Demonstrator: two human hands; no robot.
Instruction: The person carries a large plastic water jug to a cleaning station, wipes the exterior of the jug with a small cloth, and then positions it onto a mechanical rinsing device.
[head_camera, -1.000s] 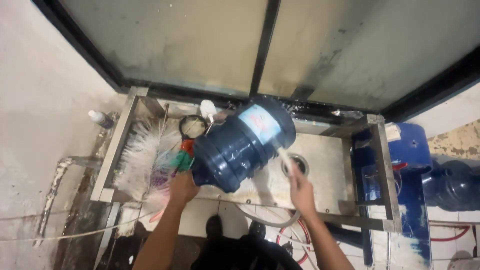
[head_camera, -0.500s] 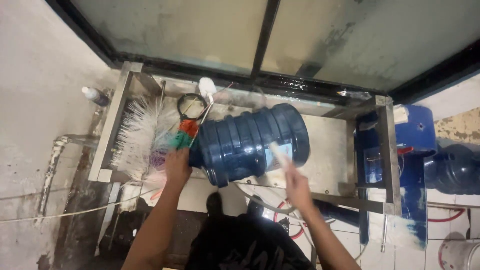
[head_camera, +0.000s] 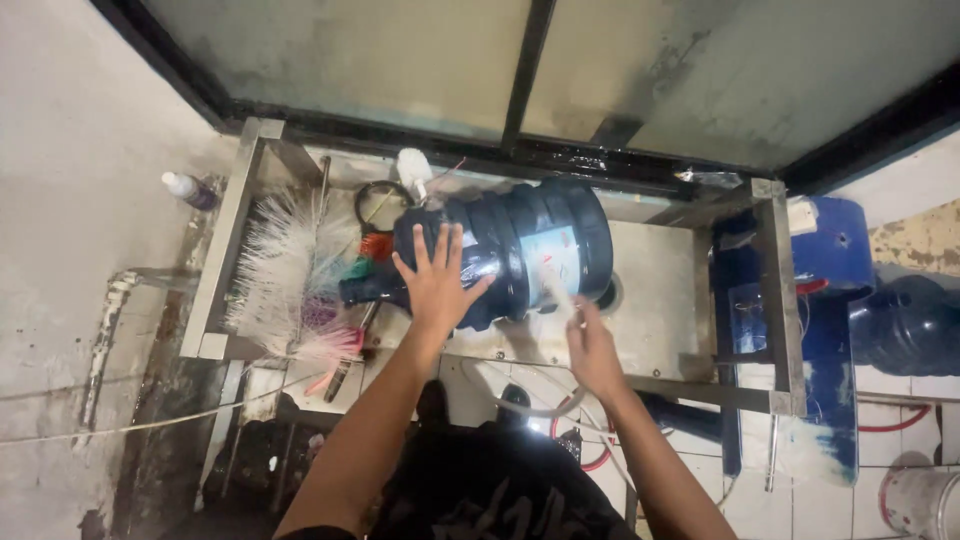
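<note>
Blue water jug (head_camera: 520, 250) is lying on its side mid-frame, long axis left-right, neck pointing left, left hand (head_camera: 437, 280) pressing spread fingers on it, right hand (head_camera: 592, 345) blurring nearby, grip unclear.

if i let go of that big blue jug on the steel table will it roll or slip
The jug lies on its side on the flat table, so its round body probably rolls easily. It looks wet and glossy, so likely slippery. Only the left hand rests on it; the right hand is beside it, blurred.

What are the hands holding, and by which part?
The left hand presses flat on the blue water jug's shoulder. The right hand grips something pale and blurred near its side.
</note>
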